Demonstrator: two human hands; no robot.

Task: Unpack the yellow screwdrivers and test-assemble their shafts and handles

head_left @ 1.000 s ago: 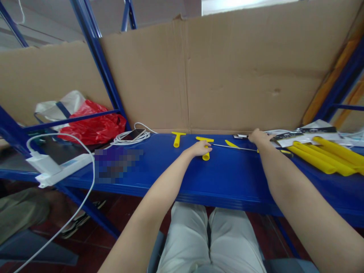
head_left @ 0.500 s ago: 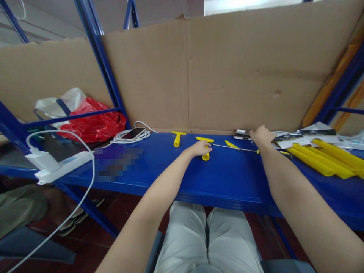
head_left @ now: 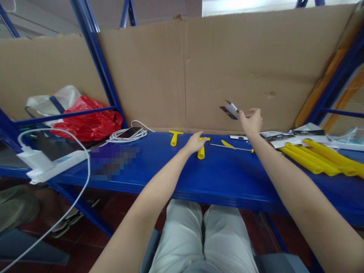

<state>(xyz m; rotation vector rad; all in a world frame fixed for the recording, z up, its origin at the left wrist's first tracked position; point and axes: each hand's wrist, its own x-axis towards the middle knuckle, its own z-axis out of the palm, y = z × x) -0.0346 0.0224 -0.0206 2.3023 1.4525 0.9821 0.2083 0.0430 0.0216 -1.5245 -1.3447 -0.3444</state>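
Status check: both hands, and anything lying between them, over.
Left hand touching yellow T-handle. Right hand raised, holding dark-and-white piece. Between them, on blue table: thin metal rod, yellow sliver.

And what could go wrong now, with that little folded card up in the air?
The folded card sticks out from the fingertips of the right hand, so it might slip and drop. The thin metal rod lies with its yellow end close by the right forearm, which could knock it. The white cable loops past the table's front edge, so something might snag it.
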